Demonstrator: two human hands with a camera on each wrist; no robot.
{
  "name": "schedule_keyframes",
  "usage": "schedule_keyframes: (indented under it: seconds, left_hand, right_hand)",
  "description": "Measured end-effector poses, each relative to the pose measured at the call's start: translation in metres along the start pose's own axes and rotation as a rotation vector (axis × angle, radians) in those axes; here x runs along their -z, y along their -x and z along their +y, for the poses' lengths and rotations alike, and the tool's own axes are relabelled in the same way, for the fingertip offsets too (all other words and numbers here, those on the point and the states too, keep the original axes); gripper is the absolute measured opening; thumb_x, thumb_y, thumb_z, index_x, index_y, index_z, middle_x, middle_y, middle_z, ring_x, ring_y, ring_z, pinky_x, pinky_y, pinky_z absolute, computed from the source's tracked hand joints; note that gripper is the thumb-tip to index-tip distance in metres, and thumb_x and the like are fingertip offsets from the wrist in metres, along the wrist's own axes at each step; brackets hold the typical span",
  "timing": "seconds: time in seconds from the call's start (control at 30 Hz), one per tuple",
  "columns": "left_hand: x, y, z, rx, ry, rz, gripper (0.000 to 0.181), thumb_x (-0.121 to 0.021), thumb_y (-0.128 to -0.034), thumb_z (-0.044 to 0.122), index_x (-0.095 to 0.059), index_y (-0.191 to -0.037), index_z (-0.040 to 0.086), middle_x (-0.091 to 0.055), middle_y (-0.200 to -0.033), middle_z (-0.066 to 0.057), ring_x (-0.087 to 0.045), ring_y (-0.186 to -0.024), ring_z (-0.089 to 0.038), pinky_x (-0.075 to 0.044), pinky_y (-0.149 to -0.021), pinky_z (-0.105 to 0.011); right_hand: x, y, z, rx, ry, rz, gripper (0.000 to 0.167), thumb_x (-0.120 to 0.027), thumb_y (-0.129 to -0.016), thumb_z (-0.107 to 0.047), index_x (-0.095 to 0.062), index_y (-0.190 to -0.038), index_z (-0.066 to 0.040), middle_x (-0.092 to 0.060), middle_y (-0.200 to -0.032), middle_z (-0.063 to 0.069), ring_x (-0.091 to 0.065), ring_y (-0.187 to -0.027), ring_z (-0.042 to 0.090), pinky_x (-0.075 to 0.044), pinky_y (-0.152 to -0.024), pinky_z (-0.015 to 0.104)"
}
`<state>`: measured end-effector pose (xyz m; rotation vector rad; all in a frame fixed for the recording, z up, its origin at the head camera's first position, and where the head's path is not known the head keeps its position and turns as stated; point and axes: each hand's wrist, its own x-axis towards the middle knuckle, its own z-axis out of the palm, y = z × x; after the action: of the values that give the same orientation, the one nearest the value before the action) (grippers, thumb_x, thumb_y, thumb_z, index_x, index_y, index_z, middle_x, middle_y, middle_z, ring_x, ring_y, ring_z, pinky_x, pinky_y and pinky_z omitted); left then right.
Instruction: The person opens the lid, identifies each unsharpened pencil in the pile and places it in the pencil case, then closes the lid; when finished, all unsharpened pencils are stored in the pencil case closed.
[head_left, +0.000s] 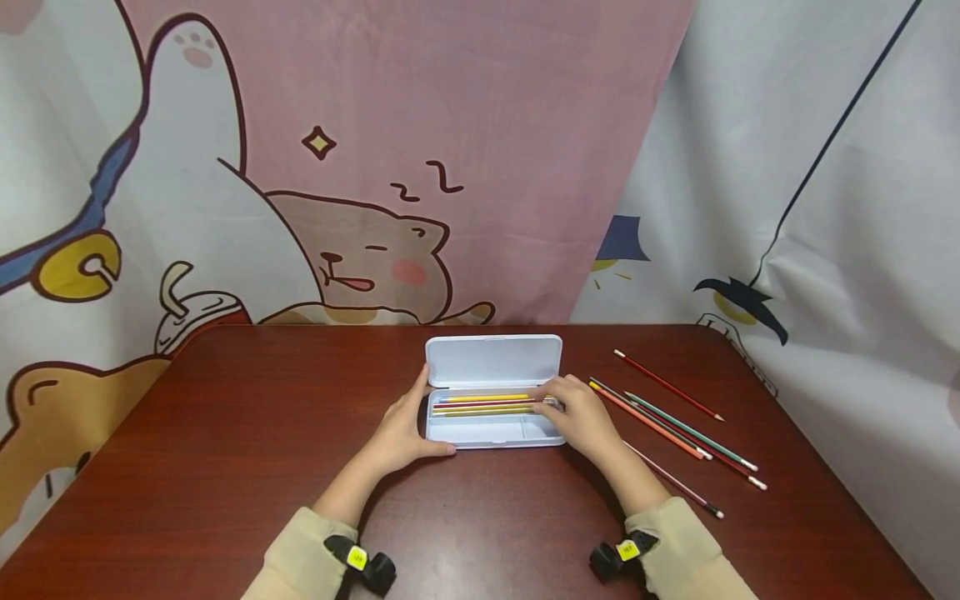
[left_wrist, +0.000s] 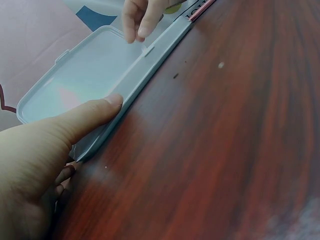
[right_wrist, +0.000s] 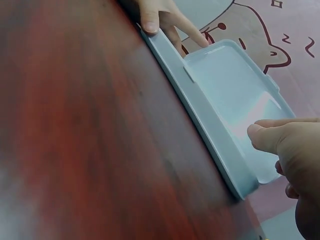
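Note:
A pale white pencil case (head_left: 467, 432) lies on the table with its lid (head_left: 493, 362) raised at the back. Several pencils (head_left: 480, 406), yellow and red among them, lie lengthwise in its rear compartment. My left hand (head_left: 401, 423) grips the case's left end, thumb on the front edge and fingers at the back. Over the right end hovers my right hand (head_left: 583, 414), its thumb and fingers close together above the pencils' ends. In the right wrist view no pencil shows between the fingertips (right_wrist: 255, 131). The right hand covers the right ends of the pencils.
Several loose pencils (head_left: 693, 429) lie at angles on the table right of the case. A red pencil (head_left: 667, 384) lies farther back, and another pencil (head_left: 675, 482) sits nearer my right forearm. The brown table (head_left: 262, 417) ends at a printed curtain (head_left: 525, 167).

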<state>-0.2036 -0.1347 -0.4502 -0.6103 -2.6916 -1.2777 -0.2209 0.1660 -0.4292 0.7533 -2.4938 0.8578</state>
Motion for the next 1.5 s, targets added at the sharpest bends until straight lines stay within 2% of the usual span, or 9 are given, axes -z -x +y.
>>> schedule_keyframes:
  seconds: [0.17, 0.27, 0.4, 0.5, 0.6, 0.8, 1.23, 1.37, 1.5]
  left_hand:
    - [0.0, 0.0, -0.001, 0.003, -0.007, -0.001, 0.131, -0.094, -0.0577, 0.028, -0.007, -0.155, 0.008, -0.052, -0.135, -0.009, -0.043, -0.125, -0.029, -0.031, -0.103, -0.048]
    - [0.0, 0.0, 0.0, 0.001, -0.011, 0.0, 0.131, -0.094, -0.0575, 0.028, -0.007, -0.155, 0.008, -0.052, -0.135, -0.009, -0.043, -0.125, -0.029, -0.031, -0.103, -0.049]
    - [0.001, 0.0, 0.001, 0.009, -0.009, -0.002, 0.132, -0.094, -0.0575, 0.029, -0.007, -0.155, 0.009, -0.052, -0.135, -0.009, -0.043, -0.126, -0.029, -0.03, -0.104, -0.048]
    - [0.001, -0.001, 0.0, 0.015, -0.009, -0.006, 0.132, -0.094, -0.0578, 0.029, -0.007, -0.155, 0.009, -0.052, -0.135, -0.008, -0.043, -0.126, -0.028, -0.03, -0.104, -0.048]
    - [0.001, -0.001, 0.0, 0.015, -0.009, -0.007, 0.131, -0.094, -0.0578, 0.029, -0.007, -0.155, 0.009, -0.052, -0.135, -0.009, -0.043, -0.125, -0.028, -0.03, -0.104, -0.047]
    - [0.001, 0.0, 0.001, 0.009, -0.01, -0.001, 0.131, -0.094, -0.0577, 0.029, -0.008, -0.155, 0.009, -0.052, -0.135, -0.009, -0.044, -0.125, -0.029, -0.031, -0.103, -0.049]
    - [0.0, -0.001, 0.0, 0.025, -0.012, -0.008, 0.131, -0.093, -0.0583, 0.029, -0.007, -0.155, 0.011, -0.051, -0.135, -0.008, -0.042, -0.126, -0.028, -0.03, -0.104, -0.048]
    - [0.001, -0.001, 0.0, 0.033, -0.005, -0.013, 0.132, -0.094, -0.0581, 0.029, -0.006, -0.155, 0.012, -0.05, -0.136, -0.008, -0.042, -0.126, -0.027, -0.029, -0.105, -0.047]
    - [0.0, -0.001, 0.0, 0.034, -0.002, -0.012, 0.131, -0.093, -0.0582, 0.029, -0.007, -0.155, 0.012, -0.05, -0.136, -0.008, -0.042, -0.126, -0.027, -0.029, -0.105, -0.047]
  right_hand:
    - [0.012, 0.012, -0.002, 0.02, 0.008, 0.045, 0.021, -0.082, -0.073, -0.009, -0.075, -0.092, -0.014, -0.062, -0.079, -0.012, -0.043, -0.068, 0.009, -0.037, -0.057, 0.027]
    - [0.019, 0.02, 0.001, 0.037, 0.017, 0.076, 0.024, -0.084, -0.071, -0.006, -0.075, -0.092, -0.013, -0.065, -0.082, -0.01, -0.044, -0.067, 0.008, -0.044, -0.074, 0.033]
    - [0.03, 0.032, 0.006, 0.033, 0.04, 0.095, 0.027, -0.084, -0.069, -0.004, -0.074, -0.093, -0.012, -0.066, -0.086, -0.009, -0.045, -0.068, 0.007, -0.045, -0.082, 0.037]
    - [0.039, 0.042, 0.011, 0.008, 0.068, 0.102, 0.027, -0.084, -0.07, -0.005, -0.074, -0.094, -0.012, -0.066, -0.088, -0.009, -0.047, -0.072, 0.009, -0.042, -0.065, 0.03]
    - [0.048, 0.049, 0.016, -0.005, 0.078, 0.121, 0.027, -0.084, -0.069, -0.004, -0.074, -0.093, -0.012, -0.068, -0.09, -0.006, -0.055, -0.079, 0.013, -0.044, -0.074, 0.032]
    - [0.064, 0.063, 0.024, -0.016, 0.087, 0.14, 0.03, -0.084, -0.067, -0.001, -0.074, -0.094, -0.012, -0.068, -0.089, -0.006, -0.052, -0.079, 0.011, -0.036, -0.062, 0.018]
    - [0.09, 0.09, 0.042, -0.066, 0.168, 0.151, 0.032, -0.084, -0.066, 0.0, -0.074, -0.094, -0.011, -0.068, -0.087, -0.005, -0.047, -0.07, 0.011, -0.033, -0.059, 0.017]
    - [0.096, 0.097, 0.05, -0.086, 0.198, 0.15, 0.033, -0.084, -0.065, -0.001, -0.074, -0.095, -0.011, -0.069, -0.089, -0.003, -0.055, -0.078, 0.017, -0.039, -0.069, 0.024]
    - [0.101, 0.102, 0.059, -0.133, 0.198, 0.134, 0.032, -0.083, -0.067, -0.001, -0.073, -0.096, -0.008, -0.069, -0.091, 0.003, -0.059, -0.091, 0.029, -0.039, -0.092, 0.046]
